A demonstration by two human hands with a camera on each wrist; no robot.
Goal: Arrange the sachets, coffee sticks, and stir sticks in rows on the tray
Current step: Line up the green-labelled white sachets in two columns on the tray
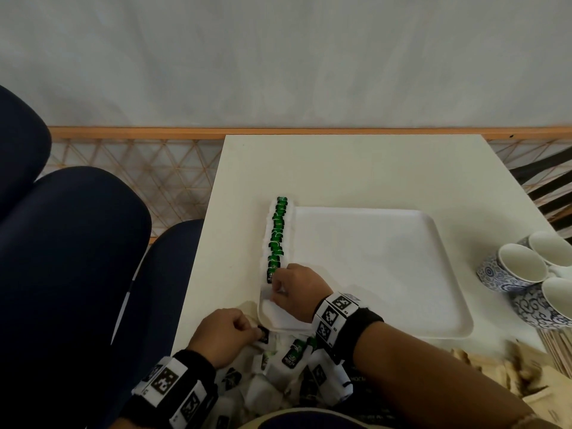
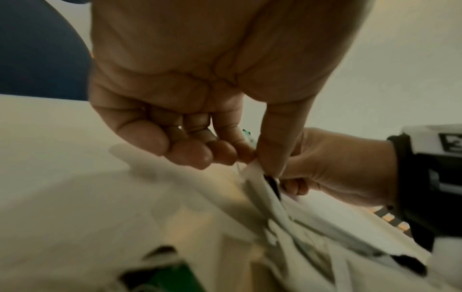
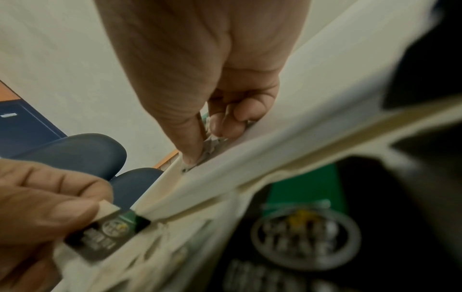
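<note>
A row of sachets (image 1: pixel 276 239) runs along the left edge of the tray (image 1: pixel 402 274), overlapping like tiles from far to near. The right hand (image 1: pixel 295 289) is at the row's near end, thumb and fingers curled onto a white sachet (image 1: pixel 270 297) lying on the tray. The left hand (image 1: pixel 224 332) pinches the top edge of another sachet (image 1: pixel 263 335) at the far edge of the loose pile (image 1: pixel 291 366) on the near surface (image 1: pixel 340 168).

The step in hand seems to be extending this row toward the near rim. To do it well, the right hand should press its sachet flat, overlapping the previous one by the same amount and square to the tray's edge, so the green stripe stays straight. The left hand should lift its sachet clear of the pile without dragging neighbours along. The near left corner leaves room for few more; a second row would likely start just right of this one.

Cups (image 1: pixel 526 267) stand right of the tray, well apart from the work.
</note>
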